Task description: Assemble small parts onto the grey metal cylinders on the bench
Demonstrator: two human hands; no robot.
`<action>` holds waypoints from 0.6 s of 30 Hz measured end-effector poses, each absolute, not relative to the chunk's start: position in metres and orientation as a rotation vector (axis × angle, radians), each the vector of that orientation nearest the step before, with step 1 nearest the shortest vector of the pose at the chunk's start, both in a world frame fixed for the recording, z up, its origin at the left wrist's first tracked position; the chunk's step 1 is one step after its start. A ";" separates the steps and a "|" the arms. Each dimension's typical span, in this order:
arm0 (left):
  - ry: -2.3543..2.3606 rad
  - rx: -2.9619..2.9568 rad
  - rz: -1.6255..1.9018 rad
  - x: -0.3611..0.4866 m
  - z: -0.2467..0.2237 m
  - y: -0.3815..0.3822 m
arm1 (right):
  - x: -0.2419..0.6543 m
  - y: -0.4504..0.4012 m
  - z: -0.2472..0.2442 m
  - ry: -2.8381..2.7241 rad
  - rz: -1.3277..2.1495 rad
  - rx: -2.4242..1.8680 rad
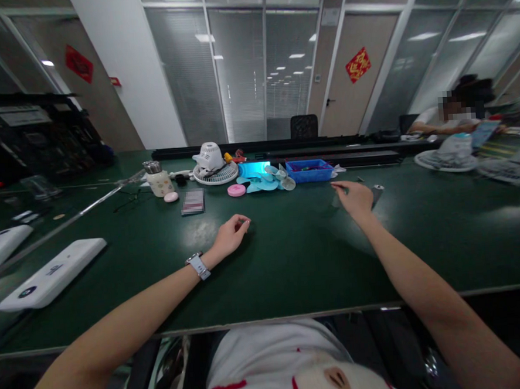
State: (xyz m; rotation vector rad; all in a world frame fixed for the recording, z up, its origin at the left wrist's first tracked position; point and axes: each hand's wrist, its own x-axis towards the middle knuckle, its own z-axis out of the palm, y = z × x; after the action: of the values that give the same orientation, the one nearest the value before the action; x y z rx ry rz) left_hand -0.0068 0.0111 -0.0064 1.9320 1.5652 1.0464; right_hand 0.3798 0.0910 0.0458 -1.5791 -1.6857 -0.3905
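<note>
My left hand (231,236), with a light-banded watch (198,265) on its wrist, is over the near middle of the green table (282,275). Its fingers are curled in loosely, and nothing shows in them. My right hand (356,199) is farther right, thumb and forefinger pinched together; anything between them is too small to make out. Just behind that hand is a small grey object with a pale round end (377,188), partly covered by it. Light blue fan blades (263,182) lie between and beyond the hands, beside a blue parts tray (309,171).
A white fan head with a round grille (216,171), a pink round piece (236,190) and a patterned bottle (159,182) stand farther back. White casings (56,274) lie left. At right, a person (446,115) sits near more fan parts (451,158).
</note>
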 end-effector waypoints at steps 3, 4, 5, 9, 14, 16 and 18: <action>1.570 1.925 1.051 -0.007 -0.007 0.011 | 0.400 0.098 0.039 -1.630 -0.360 -1.714; 1.569 1.923 1.049 -0.007 -0.007 0.011 | 0.402 0.099 0.037 -1.622 -0.343 -1.740; 1.570 1.923 1.046 -0.007 -0.007 0.011 | 0.403 0.100 0.036 -1.614 -0.324 -1.758; 1.570 1.936 1.041 -0.007 -0.006 0.011 | 0.399 0.100 0.034 -1.582 -0.269 -1.751; 1.581 1.929 1.026 -0.007 -0.004 0.009 | 0.399 0.102 0.033 -1.534 -0.245 -1.684; 1.578 1.928 1.025 -0.007 -0.003 0.008 | 0.399 0.103 0.033 -1.511 -0.233 -1.640; 1.572 1.930 1.022 -0.006 -0.003 0.007 | 0.398 0.103 0.033 -1.487 -0.213 -1.591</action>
State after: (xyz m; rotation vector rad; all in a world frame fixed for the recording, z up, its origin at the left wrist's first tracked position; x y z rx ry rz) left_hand -0.0063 0.0074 -0.0026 1.9299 1.5723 1.0218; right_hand 0.3981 0.1033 0.0330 -1.5914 -1.4868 -0.2133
